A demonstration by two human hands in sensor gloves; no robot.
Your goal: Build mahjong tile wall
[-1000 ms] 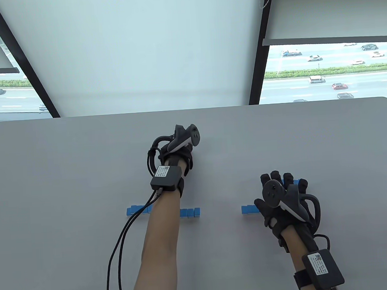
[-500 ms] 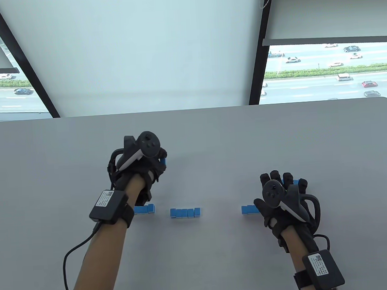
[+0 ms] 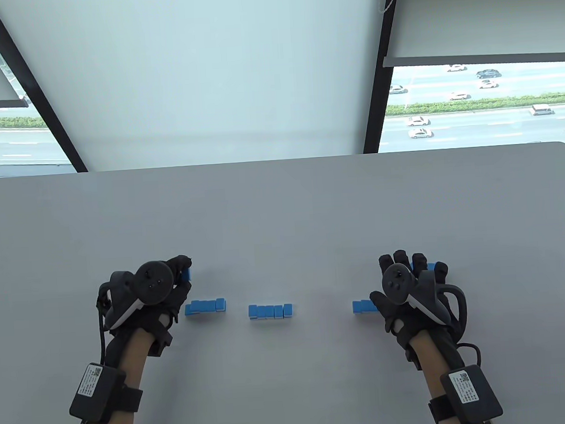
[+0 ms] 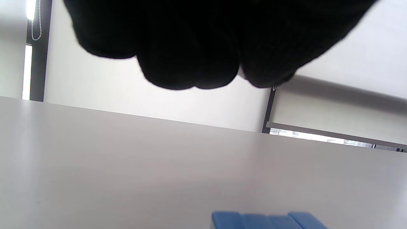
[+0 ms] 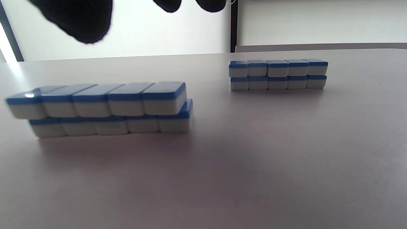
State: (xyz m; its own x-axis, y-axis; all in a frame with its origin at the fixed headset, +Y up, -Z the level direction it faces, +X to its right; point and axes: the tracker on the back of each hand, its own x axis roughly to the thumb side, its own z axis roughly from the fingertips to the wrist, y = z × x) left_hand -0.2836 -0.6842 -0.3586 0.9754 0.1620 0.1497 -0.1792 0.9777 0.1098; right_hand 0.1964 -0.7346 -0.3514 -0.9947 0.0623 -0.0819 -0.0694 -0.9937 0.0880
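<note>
L hand (image 3: 147, 301) pinching tile (image 3: 186, 275) near left stack (image 3: 206, 305); R hand (image 3: 412, 292) fingers spread, table (image 3: 282, 207) far half bare

Blue-backed, white-faced mahjong tiles (image 5: 98, 108) in two-layer rows, a thin blue band over white on each; pale grey table (image 3: 282, 207); black gloves on left hand (image 3: 144, 302) and right hand (image 3: 407, 295)

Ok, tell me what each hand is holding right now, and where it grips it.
The left hand pinches one blue tile in its fingertips; the exact contact is hidden. The right hand rests open over its tiles, gripping nothing.
</note>
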